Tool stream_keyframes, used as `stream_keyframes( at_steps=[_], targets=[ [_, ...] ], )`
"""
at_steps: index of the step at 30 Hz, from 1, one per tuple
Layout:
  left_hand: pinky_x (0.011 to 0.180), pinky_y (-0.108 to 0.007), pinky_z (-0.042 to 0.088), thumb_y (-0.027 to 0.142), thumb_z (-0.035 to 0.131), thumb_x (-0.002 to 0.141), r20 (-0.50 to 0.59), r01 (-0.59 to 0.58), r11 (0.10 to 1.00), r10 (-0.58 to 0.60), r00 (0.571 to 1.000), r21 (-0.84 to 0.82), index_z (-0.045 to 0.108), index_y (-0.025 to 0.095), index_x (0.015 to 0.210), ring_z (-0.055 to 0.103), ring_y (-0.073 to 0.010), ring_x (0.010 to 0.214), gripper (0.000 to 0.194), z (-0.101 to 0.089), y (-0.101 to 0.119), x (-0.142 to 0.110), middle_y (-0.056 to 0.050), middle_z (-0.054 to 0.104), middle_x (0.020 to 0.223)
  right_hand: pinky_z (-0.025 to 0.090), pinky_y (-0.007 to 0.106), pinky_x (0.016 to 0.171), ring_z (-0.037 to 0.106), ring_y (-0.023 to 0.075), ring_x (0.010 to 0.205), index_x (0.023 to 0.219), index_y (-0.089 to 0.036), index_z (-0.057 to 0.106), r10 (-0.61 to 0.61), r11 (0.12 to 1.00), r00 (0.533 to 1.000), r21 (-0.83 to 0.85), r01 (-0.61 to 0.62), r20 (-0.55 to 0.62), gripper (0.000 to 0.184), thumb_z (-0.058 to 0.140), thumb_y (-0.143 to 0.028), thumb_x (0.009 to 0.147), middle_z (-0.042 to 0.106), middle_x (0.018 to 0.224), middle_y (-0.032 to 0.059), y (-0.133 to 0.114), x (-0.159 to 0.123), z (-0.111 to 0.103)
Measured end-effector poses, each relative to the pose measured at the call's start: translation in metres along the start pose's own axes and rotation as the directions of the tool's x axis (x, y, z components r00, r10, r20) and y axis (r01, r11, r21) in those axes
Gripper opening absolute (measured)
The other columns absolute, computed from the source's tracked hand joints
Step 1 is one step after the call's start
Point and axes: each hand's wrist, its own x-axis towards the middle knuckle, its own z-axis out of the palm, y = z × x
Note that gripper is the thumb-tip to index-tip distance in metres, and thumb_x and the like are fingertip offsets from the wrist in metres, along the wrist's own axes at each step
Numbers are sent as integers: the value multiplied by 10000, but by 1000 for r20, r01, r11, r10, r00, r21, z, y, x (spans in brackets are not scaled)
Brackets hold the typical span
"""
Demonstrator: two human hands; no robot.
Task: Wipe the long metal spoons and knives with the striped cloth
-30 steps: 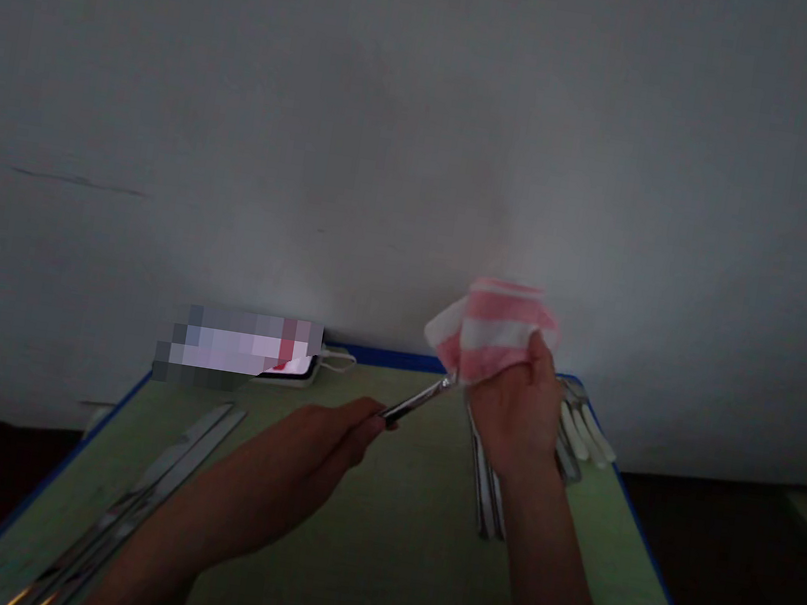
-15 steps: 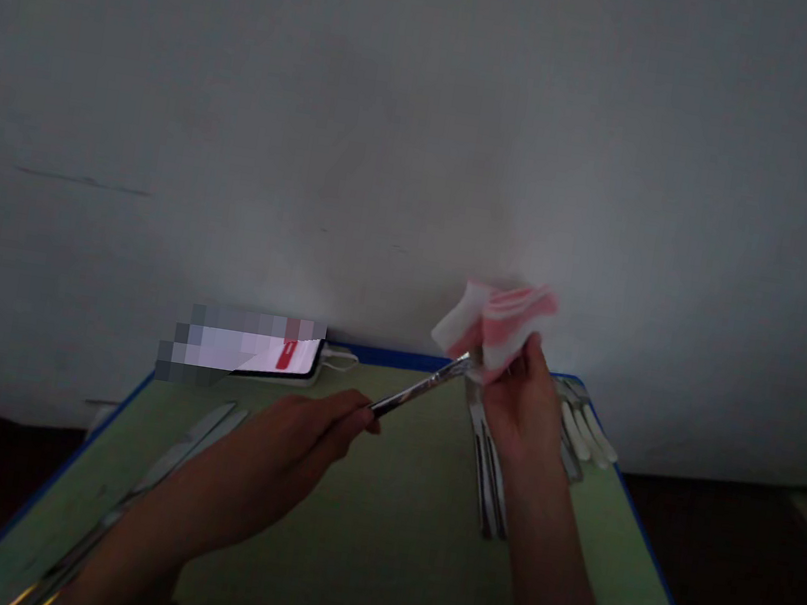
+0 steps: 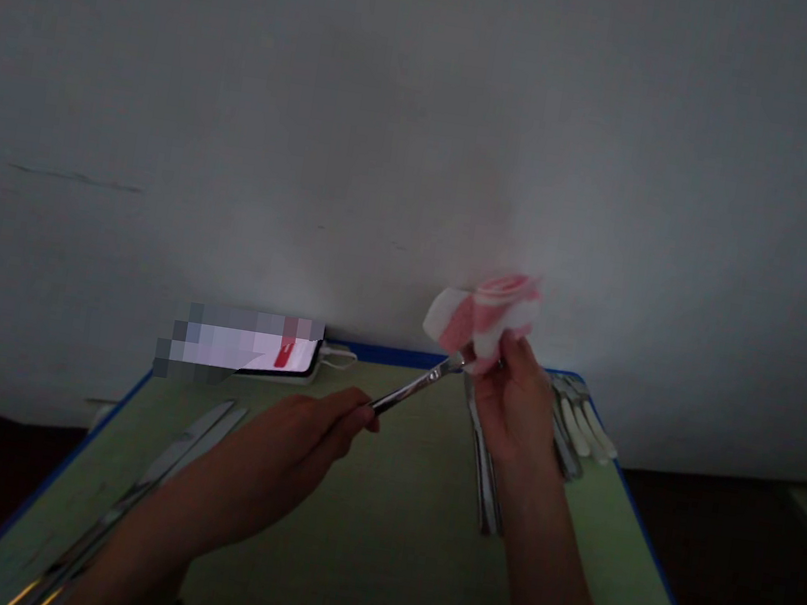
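Observation:
My left hand (image 3: pixel 318 441) is closed round the handle of a silver metal fork (image 3: pixel 409 393), which slants up to the right above the table. Most of the fork's head is hidden by a pink-and-white striped cloth (image 3: pixel 505 308). Pinched in the fingers of my right hand (image 3: pixel 514 400), the cloth is bunched round that end and sticks up above my fingertips. Below my right hand, metal cutlery (image 3: pixel 485 497) lies on the table, its far ends partly covered. Long table knives (image 3: pixel 189 442) lie under my left forearm, partly hidden.
The pale green table (image 3: pixel 350 557) has a blue edge and stands against a grey wall (image 3: pixel 412 142). A lit phone (image 3: pixel 296 357) with a white cable (image 3: pixel 341 362) lies at the back left. White-handled cutlery (image 3: pixel 586 426) and other metal pieces lie at the back right.
My right hand has shifted slightly left and turned, and the cloth has gone from spread out to folded and bunched round the fork's head. The left hand keeps its hold, nearly still.

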Motion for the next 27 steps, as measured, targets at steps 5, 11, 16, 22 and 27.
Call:
stream_keyframes(
  at_steps=[5, 11, 16, 22, 27],
  targets=[
    [614, -292, 404, 353, 300, 934, -29, 34, 999, -34, 999, 2, 534, 199, 939, 551, -160, 650, 281, 1, 4, 3, 3, 589, 727, 492, 216, 728, 592, 88, 774, 866, -180, 622, 74, 996, 996, -51, -71, 52, 112, 569, -170, 768, 658, 895, 2, 5, -7, 5],
    [628, -301, 408, 348, 292, 930, 5, 36, 999, -36, 999, 6, 528, 201, 927, 564, -170, 683, 279, 4, 1, 3, -14, 604, 762, 501, 250, 686, 598, 105, 752, 863, -211, 612, 133, 988, 990, 72, -136, 40, 130, 496, -227, 807, 652, 827, -11, -3, -5, 2],
    [671, -317, 416, 334, 295, 933, 13, 21, 1000, -21, 1000, 22, 539, 217, 947, 575, -176, 734, 271, 5, 0, 2, -15, 620, 808, 517, 301, 734, 618, 119, 807, 935, -241, 608, 138, 982, 989, 134, -130, -54, 212, 501, -394, 836, 671, 907, 0, -5, 2, -5],
    [642, -293, 418, 335, 292, 932, 2, -3, 1000, 3, 1000, 27, 547, 213, 949, 573, -167, 706, 284, 5, 0, 1, -8, 617, 777, 516, 288, 812, 623, 113, 864, 888, -203, 635, 49, 995, 996, 93, -41, -81, 141, 571, -301, 810, 682, 958, 3, 0, 3, -3],
    [605, -282, 409, 342, 300, 922, -15, -1, 1000, 2, 1000, 21, 542, 199, 910, 559, -160, 652, 282, 2, 1, 2, 2, 595, 718, 495, 212, 843, 622, 78, 867, 905, -192, 650, 7, 999, 1000, 45, -6, -7, 137, 608, -200, 775, 691, 900, -7, 3, 0, 1]
  ],
)
